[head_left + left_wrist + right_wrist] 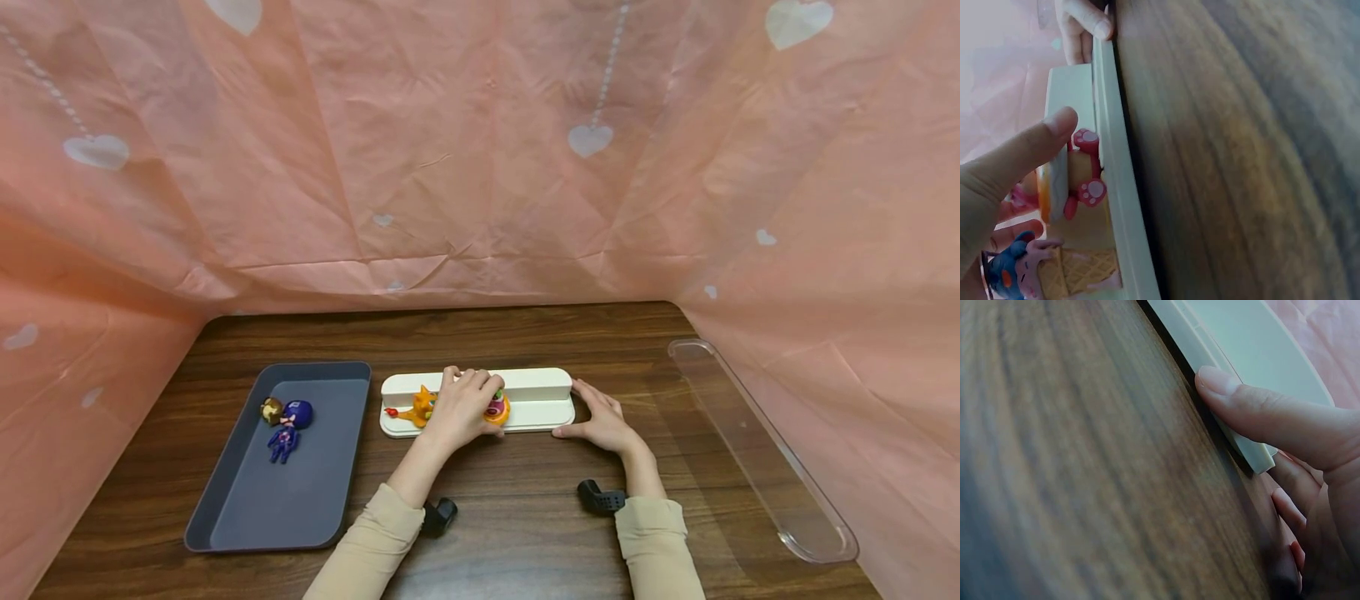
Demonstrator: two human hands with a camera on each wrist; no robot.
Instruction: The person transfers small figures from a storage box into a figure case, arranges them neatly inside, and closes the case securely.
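Left hand [461, 408] pinches a small orange-rimmed toy [1063, 181], likely light, rigid, slick plastic, best held at its rim; right hand [600, 421], fingers relaxed, steadies the white stand [536, 396] beside it.

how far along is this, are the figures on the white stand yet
Partly. An orange figure already stands on the white stand. In hand: the left hand grips a round orange and pink figure on the stand, while the right hand steadies the stand's right end. Left: a blue figure and a small brown piece lie in the grey tray.
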